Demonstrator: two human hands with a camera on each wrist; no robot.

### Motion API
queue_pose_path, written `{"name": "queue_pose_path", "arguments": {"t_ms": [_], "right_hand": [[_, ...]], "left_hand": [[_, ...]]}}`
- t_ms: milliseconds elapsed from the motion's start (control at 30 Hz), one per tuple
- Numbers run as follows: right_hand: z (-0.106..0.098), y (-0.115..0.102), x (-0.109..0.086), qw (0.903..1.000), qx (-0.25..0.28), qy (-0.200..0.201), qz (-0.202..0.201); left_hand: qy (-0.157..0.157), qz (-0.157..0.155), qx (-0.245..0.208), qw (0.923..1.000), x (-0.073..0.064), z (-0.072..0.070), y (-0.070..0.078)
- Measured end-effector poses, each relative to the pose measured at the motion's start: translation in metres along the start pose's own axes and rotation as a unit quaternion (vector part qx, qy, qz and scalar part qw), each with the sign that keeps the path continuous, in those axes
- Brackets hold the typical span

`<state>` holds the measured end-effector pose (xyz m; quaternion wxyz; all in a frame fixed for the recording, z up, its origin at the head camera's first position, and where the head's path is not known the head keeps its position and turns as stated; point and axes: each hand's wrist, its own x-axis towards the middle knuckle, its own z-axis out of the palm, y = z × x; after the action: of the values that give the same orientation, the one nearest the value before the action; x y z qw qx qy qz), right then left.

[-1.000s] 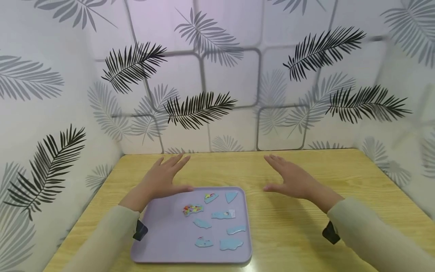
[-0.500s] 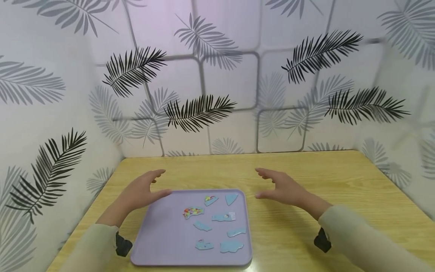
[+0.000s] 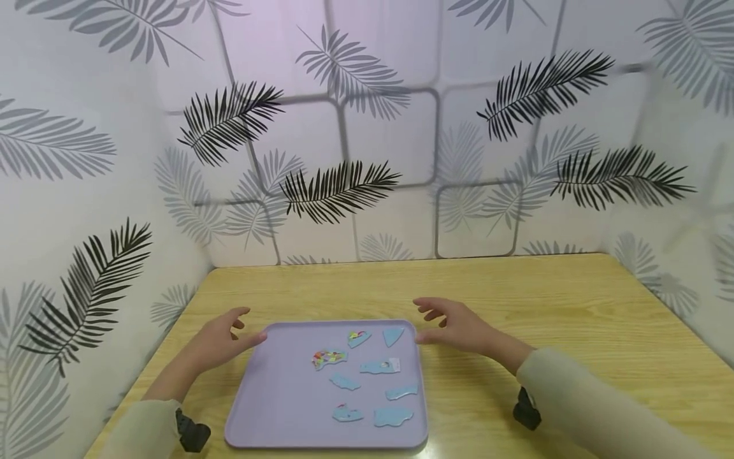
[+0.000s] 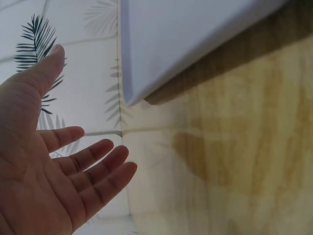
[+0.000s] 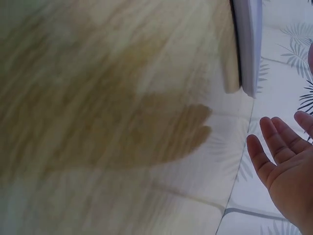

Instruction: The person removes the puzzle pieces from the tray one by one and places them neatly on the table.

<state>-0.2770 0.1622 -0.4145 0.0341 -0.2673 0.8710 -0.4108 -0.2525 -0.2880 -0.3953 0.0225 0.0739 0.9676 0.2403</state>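
Observation:
A lilac tray (image 3: pixel 281 395) lies on the table in the head view. My left hand (image 3: pixel 215 341) hovers by its far left corner, thumb tip overlapping the rim in this view. By the far right corner is my right hand (image 3: pixel 453 325), its thumb at the edge. Neither hand holds anything; in the left wrist view the left hand (image 4: pixel 54 181) has its fingers spread, and the right hand (image 5: pixel 293 171) looks likewise relaxed. Several flat light-blue pieces with irregular edges lie on the tray's right half, among them a triangular piece (image 3: pixel 392 336) and a multicoloured piece (image 3: pixel 329 358).
The wooden table (image 3: pixel 550 306) extends well to the right of the tray. A pale wall (image 3: pixel 390 217) with dark and grey leaf patterns stands behind it and at both sides. A dark device (image 3: pixel 192 433) is strapped at the left wrist, another device (image 3: pixel 525 411) at the right.
Both hands have come lower and nearer. The left hand has shifted left to the tray's corner, while the right hand has moved left to its right edge. The pieces have stayed put.

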Motion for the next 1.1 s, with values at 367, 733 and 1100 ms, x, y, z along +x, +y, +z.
{"name": "queue_pose_path", "arguments": {"t_ms": [367,733,1100], "right_hand": [[0.021,0.006,0.015,0.9995,0.005,-0.016,0.025],[0.027,0.005,0.025,0.9977,0.025,-0.022,0.059],[0.031,0.005,0.031,0.9985,-0.008,-0.037,0.039]], "left_hand": [[-0.034,-0.08,-0.147,0.9853,-0.001,0.015,-0.009],[-0.046,-0.1,-0.207,0.9721,0.0,0.026,-0.015],[-0.049,-0.081,-0.222,0.9704,0.001,0.028,-0.02]]}}
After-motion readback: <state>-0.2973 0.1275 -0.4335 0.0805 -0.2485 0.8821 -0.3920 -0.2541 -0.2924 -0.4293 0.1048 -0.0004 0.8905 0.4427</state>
